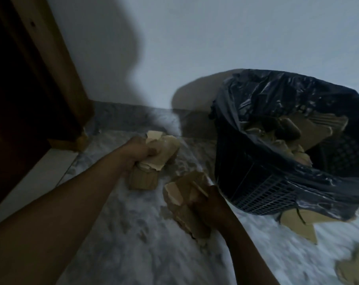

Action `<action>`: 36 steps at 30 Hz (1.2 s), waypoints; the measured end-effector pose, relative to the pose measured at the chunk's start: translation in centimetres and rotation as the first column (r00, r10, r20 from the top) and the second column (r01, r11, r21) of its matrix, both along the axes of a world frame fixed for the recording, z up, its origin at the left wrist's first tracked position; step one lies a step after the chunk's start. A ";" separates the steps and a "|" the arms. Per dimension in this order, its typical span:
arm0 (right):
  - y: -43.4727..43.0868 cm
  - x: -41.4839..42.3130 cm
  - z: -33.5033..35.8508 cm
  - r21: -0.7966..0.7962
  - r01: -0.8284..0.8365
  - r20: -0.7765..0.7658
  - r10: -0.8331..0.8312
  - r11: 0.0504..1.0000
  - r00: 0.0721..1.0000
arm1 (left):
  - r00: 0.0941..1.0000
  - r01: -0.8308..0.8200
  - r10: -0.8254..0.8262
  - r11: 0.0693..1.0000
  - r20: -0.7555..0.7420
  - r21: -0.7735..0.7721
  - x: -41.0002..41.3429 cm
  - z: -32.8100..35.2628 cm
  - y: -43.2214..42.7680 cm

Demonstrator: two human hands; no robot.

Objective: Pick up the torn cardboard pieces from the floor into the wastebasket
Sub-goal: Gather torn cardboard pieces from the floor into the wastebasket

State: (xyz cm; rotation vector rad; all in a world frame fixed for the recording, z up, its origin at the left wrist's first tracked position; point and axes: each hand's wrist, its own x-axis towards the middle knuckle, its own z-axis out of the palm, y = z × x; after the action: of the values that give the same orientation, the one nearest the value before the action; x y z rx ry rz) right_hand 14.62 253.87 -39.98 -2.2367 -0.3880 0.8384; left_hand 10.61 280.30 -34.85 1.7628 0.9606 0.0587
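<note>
My left hand [140,150] grips a bunch of torn cardboard pieces [164,153] above the marble floor, close to the wall. My right hand [210,203] holds another bunch of torn cardboard [184,194], just left of the wastebasket. The wastebasket [267,188] is a dark mesh bin lined with a black plastic bag [277,89], tilted toward me, with several cardboard pieces [310,128] inside. More torn cardboard [302,225] lies on the floor beneath the basket's right side, and another piece [351,268] lies at the lower right.
A wooden door frame [57,64] and a dark door stand at the left. A pale wall [195,38] with a grey skirting runs behind. The marble floor [133,233] spreads between my arms.
</note>
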 end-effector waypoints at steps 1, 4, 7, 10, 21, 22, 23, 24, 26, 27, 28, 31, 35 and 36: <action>0.1 0.0 -0.1 -0.015 -0.008 0.004 0.008 1.000 1.000 | 1.000 0.005 -0.004 0.996 -0.011 0.086 1.4 0.1 -0.8; -0.1 -0.3 -0.2 -0.034 -0.035 0.062 0.038 0.999 0.997 | 0.955 0.123 -0.007 0.920 -0.298 0.373 4.4 -0.5 -3.2; -0.4 -0.5 -0.8 -0.013 -0.080 0.126 0.080 0.997 0.989 | 0.896 0.194 0.020 0.880 -0.443 0.433 5.1 -1.0 -3.4; -0.3 -0.3 -1.5 -0.034 -0.067 0.148 0.071 0.997 0.986 | 0.896 0.178 0.031 0.888 -0.443 0.423 5.7 -1.2 -2.6; -0.8 -1.5 0.7 0.026 0.015 0.060 -0.017 1.000 0.998 | 0.847 0.219 0.012 0.903 -0.532 0.369 0.6 -0.2 -4.2; -1.5 -2.4 1.0 0.056 0.049 0.082 -0.053 0.997 0.995 | 0.860 0.181 0.022 0.921 -0.511 0.344 -0.8 -0.1 -4.5; -2.3 -3.3 1.4 0.087 0.079 0.094 -0.087 0.993 0.992 | 0.875 0.150 0.035 0.928 -0.482 0.340 -2.1 -0.2 -4.8; -3.1 -4.3 1.9 0.111 0.100 0.096 -0.110 0.989 0.989 | 0.887 0.125 0.046 0.934 -0.459 0.335 -3.5 0.2 -5.4; -4.0 -6.0 2.9 0.135 0.151 0.045 -0.159 0.979 0.986 | 0.917 0.053 0.084 0.943 -0.390 0.329 -5.8 0.7 -6.3; -4.1 -6.8 3.6 0.128 0.138 0.050 -0.145 0.982 0.988 | 0.931 -0.004 0.122 0.946 -0.343 0.325 -6.7 1.3 -7.0; -4.0 -7.6 4.8 0.118 0.079 0.094 -0.090 0.990 0.991 | 0.940 -0.051 0.156 0.944 -0.304 0.327 -7.7 1.6 -7.6; -2.3 -8.5 10.0 0.119 -0.057 0.321 0.016 0.991 0.947 | 0.961 -0.141 0.203 0.943 -0.186 0.302 -9.2 4.2 -9.4; 0.4 -8.4 21.5 0.221 -0.219 0.561 0.060 0.950 0.826 | 0.957 -0.246 0.190 0.931 0.218 0.270 -8.6 12.1 -9.5; 0.6 -8.0 24.2 0.229 -0.258 0.639 0.055 0.939 0.767 | 0.929 -0.299 0.213 0.913 0.302 0.276 -8.0 14.4 -9.6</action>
State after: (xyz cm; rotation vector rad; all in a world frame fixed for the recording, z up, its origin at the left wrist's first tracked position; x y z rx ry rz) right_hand 6.62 254.50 -15.73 -2.1480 -0.9646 0.0553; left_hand 2.63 270.66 -20.43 1.8460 1.0201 0.6394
